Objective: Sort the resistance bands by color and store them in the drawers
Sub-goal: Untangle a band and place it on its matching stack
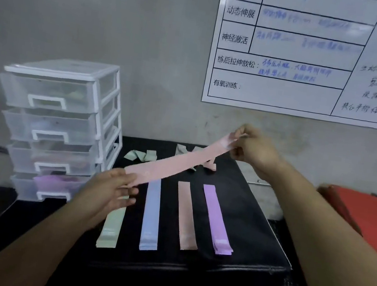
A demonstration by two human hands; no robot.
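A long pink band (174, 161) stretches through the air between my hands. My left hand (106, 193) holds its lower end and my right hand (253, 148) pinches its upper end. Below, flat on the black padded box (253, 239), lie a green band (111, 227), a blue band (152, 213), a pink band (187, 216) and a purple band (217, 221), side by side. Crumpled green bands (142, 155) lie at the box's far side. The clear plastic drawer unit (59, 127) stands at the left with its drawers pushed in; purple shows in the bottom one.
A whiteboard (320, 55) hangs on the grey wall behind. A red padded object (365, 220) sits to the right of the box. A small pink piece (209, 166) lies behind the held band.
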